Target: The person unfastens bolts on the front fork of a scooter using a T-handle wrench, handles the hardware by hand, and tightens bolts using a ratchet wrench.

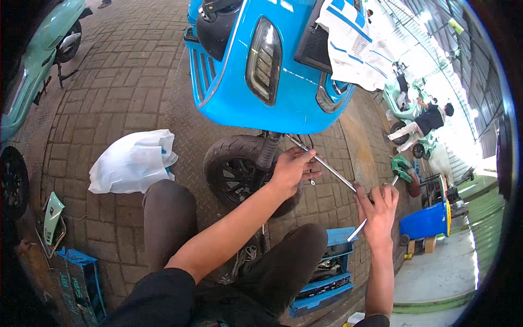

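A long metal T-handle wrench (pixel 339 177) slants from the underside of a blue scooter (pixel 229 92) down to the right. My left hand (pixel 292 171) is around its shaft near the scooter end, thumb and fingers on either side of it. Closed over the crossbar is my right hand (pixel 377 210), with a bar end sticking out above and below the fist. The far tip of the wrench meets the area beside the fork, where I cannot make out the fastener. Below the body, the black front wheel (pixel 226 169) stands turned to one side.
A white plastic bag (pixel 131 163) lies left of my knee. Beside my right leg sits an open blue toolbox (pixel 321 289) with tools. Papers (pixel 357 49) hang over the scooter. Further off are a blue bin (pixel 425 220), green scooters and a person (pixel 427 122).
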A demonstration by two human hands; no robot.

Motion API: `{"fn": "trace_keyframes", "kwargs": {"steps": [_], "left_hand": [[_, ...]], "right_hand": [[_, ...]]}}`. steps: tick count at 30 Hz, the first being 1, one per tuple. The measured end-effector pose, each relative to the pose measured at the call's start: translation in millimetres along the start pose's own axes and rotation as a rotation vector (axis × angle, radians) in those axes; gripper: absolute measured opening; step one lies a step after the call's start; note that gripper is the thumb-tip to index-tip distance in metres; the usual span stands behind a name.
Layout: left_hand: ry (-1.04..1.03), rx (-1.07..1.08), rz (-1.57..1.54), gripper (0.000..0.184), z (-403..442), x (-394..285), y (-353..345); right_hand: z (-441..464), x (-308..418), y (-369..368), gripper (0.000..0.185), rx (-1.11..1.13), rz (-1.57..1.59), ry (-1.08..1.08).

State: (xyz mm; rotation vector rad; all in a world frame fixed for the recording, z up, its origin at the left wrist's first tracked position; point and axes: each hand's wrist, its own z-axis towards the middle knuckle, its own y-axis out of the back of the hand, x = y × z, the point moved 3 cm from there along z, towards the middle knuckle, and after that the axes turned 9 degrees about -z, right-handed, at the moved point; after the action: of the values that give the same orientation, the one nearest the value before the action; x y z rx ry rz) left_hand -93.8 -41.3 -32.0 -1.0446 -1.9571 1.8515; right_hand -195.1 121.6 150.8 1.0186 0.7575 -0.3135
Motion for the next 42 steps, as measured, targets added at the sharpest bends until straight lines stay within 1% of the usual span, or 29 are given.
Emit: {"fn": "trace_keyframes", "kwargs": {"steps": [1, 3, 4, 6, 7, 8, 9, 10, 11, 12, 16, 18, 19, 20, 22, 23, 24, 26, 27, 28, 30, 31, 32, 34, 36, 38, 39, 40, 42], "left_hand": [[-0.005, 0.001, -0.003, 0.027, 2, 0, 1], [0.016, 0.013, -0.007, 0.027, 2, 3, 2], [0.016, 0.015, -0.009, 0.027, 1, 5, 2], [0.085, 0.109, -0.016, 0.028, -1, 11, -2], [0.095, 0.113, -0.015, 0.028, -4, 15, -3], [0.143, 0.162, -0.010, 0.030, -8, 21, -7], [0.191, 0.215, -0.006, 0.032, -10, 26, -12], [0.198, 0.224, -0.005, 0.032, -10, 33, -14], [0.186, 0.235, -0.008, 0.033, -11, 38, -14], [0.170, 0.242, -0.011, 0.034, -11, 42, -14], [0.121, 0.217, 0.017, 0.035, -9, 43, -12], [0.125, 0.246, 0.051, 0.035, -7, 47, -13], [0.135, 0.261, 0.055, 0.035, -7, 48, -14], [0.128, 0.251, 0.049, 0.035, -7, 47, -14], [0.104, 0.246, 0.037, 0.035, -4, 45, -18], [0.095, 0.243, 0.018, 0.034, -3, 45, -19], [0.084, 0.237, -0.002, 0.033, -3, 44, -18], [0.073, 0.208, -0.018, 0.029, -3, 44, -20], [0.071, 0.204, -0.014, 0.026, -6, 43, -22], [0.070, 0.197, -0.010, 0.024, -8, 42, -23], [0.066, 0.183, -0.005, 0.022, -6, 39, -24], [0.078, 0.179, 0.006, 0.020, -6, 41, -24], [0.089, 0.177, 0.010, 0.020, -6, 43, -24], [0.088, 0.174, -0.014, 0.020, -5, 43, -24], [0.086, 0.189, -0.032, 0.020, -3, 42, -25], [0.081, 0.204, -0.063, 0.020, 0, 45, -25], [0.076, 0.173, -0.068, 0.021, 1, 48, -24], [0.069, 0.145, -0.072, 0.022, 4, 49, -24], [0.058, 0.118, -0.077, 0.022, 3, 52, -23]], "right_hand": [[1, 0, -1, 0.039, -0.004, -0.002, 0.005], [-2, -2, -8, 0.035, 0.098, 0.188, -0.134], [-2, 0, -9, 0.035, 0.098, 0.186, -0.133], [-6, 1, -15, 0.029, 0.129, 0.317, -0.208], [-8, 1, -19, 0.025, 0.100, 0.350, -0.191], [-14, 0, -24, 0.025, 0.105, 0.344, -0.201], [-20, 0, -28, 0.025, 0.095, 0.294, -0.149], [-24, 0, -34, 0.025, 0.083, 0.245, -0.095], [-24, -1, -39, 0.025, 0.011, 0.185, -0.026], [-28, -2, -46, 0.025, 0.011, 0.182, -0.027], [-40, -11, -87, 0.019, 0.114, 0.745, -0.410], [-58, -20, -107, 0.026, 0.537, 1.838, -1.250], [-55, -19, -105, 0.033, 0.545, 1.857, -1.181], [-53, -18, -98, 0.033, 0.530, 1.848, -1.184], [-39, -17, -79, 0.039, 0.508, 1.778, -1.289], [-43, -23, -75, 0.050, 0.350, 1.689, -1.240], [-48, -23, -75, 0.050, 0.348, 1.688, -1.230], [-51, -33, -52, 0.063, -0.349, 0.697, -0.683], [-72, -42, -48, 0.066, -0.288, 0.367, -0.458], [-83, -53, -50, 0.066, -0.286, 0.374, -0.446], [-91, -47, -56, 0.066, -0.165, -0.290, 0.129], [-95, -47, -63, 0.068, -0.077, -0.322, 0.135], [-100, -48, -65, 0.068, -0.068, -0.320, 0.128], [-84, -48, -59, 0.074, 0.102, -0.384, 0.189], [-69, -51, -47, 0.077, 0.049, -0.381, 0.231], [-49, -51, -32, 0.071, 0.177, -0.153, 0.129], [-30, -46, -21, 0.060, 0.070, -0.029, 0.123], [-32, -47, -26, 0.060, 0.071, -0.031, 0.127], [-49, -59, -65, 0.079, 0.522, 0.934, -0.507]]}}
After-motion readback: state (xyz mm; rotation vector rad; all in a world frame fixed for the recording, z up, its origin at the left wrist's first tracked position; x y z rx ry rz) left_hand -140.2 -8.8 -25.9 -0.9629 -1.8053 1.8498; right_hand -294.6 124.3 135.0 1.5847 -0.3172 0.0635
